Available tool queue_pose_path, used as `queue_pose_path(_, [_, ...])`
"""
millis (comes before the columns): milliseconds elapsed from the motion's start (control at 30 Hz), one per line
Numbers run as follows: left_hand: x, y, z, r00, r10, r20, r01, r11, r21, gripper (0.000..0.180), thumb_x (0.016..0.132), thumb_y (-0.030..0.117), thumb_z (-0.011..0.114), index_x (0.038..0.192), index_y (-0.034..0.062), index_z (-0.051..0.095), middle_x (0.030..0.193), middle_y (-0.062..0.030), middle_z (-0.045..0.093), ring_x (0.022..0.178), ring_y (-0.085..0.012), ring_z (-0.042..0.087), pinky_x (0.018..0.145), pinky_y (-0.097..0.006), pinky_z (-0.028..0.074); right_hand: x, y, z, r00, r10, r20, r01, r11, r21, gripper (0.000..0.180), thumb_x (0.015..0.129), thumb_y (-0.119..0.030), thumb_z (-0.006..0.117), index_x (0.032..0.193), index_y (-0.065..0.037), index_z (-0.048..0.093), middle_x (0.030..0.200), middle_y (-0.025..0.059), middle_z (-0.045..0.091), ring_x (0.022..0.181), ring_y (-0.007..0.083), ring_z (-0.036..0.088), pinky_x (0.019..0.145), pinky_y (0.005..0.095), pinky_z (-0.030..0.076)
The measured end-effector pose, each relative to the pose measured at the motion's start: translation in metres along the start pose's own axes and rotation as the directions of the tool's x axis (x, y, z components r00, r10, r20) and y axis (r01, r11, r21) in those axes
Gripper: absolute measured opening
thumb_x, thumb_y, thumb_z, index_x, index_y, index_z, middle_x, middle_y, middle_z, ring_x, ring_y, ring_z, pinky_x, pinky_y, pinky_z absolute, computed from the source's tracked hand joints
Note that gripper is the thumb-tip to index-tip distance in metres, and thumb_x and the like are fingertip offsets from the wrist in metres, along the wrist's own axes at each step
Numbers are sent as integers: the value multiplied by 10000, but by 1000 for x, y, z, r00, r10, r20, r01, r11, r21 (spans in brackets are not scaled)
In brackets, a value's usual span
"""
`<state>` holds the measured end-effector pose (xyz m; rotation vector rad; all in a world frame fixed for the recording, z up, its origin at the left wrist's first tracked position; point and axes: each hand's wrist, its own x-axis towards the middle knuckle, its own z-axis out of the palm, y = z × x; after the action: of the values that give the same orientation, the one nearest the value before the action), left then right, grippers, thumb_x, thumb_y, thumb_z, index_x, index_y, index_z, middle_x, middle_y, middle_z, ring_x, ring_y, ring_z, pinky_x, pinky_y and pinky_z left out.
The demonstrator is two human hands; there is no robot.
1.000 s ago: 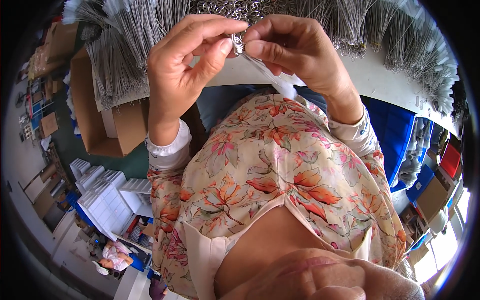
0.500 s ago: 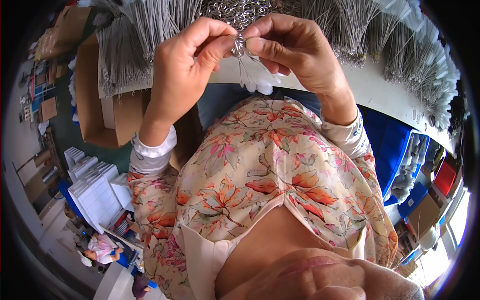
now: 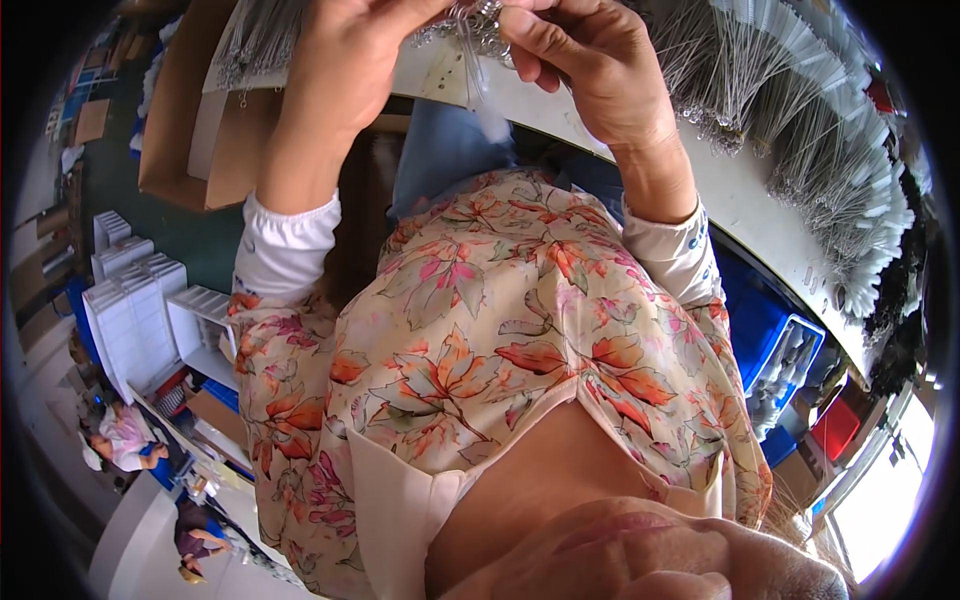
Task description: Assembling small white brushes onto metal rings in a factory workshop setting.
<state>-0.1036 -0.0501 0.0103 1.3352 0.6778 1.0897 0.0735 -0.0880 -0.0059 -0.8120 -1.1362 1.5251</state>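
Clearly, a small metal ring piece with a thin clear strip hanging from it is being worked at the top centre of the frame; it is pinched between both hands, just above the edge of the white tabletop; the left hand is closed on it from the left with fingertips drawn together, and the right hand is closed on it from the right, thumb pressed forward; how the piece itself stands cannot be told, being cut off by the upper rim. For the step to be done well, the pinch would best be kept narrow and close to the joint, the strip left free to hang straight, and the hands held steady over the tabletop so that a dropped part is caught there. As for containers: a brown cardboard box at upper left stands open, its contents unseen; a blue plastic crate at right, below the tabletop, appears to hold pale small parts, too blurred to name; white trays are stacked at left; bundles of grey wire pieces are spread across the tabletop at upper right.
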Motion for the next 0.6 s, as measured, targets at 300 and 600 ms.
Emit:
queue_pose_path(300, [-14, 10, -4, 993, 93, -70, -107, 967, -230, 154, 915, 124, 533, 947, -18, 587, 924, -115, 631, 767, -182, 622, 727, -303, 523, 4, 31, 27, 945, -325, -46, 321, 944, -73, 119, 865, -119, 625, 916, -13, 603, 723, 17, 591, 662, 76, 549, 588, 195, 429])
queue_pose_path(600, [-85, 15, 6, 781, 437, 446, -562, 179, 808, 119, 743, 50, 619, 859, 33, 635, 847, -37, 600, 750, -168, 603, 798, -345, 485, 8, 59, 38, 744, 485, 460, -657, 654, 374, 581, 917, -548, 389, 937, -16, 621, 840, 70, 641, 745, 145, 618, 727, 293, 505])
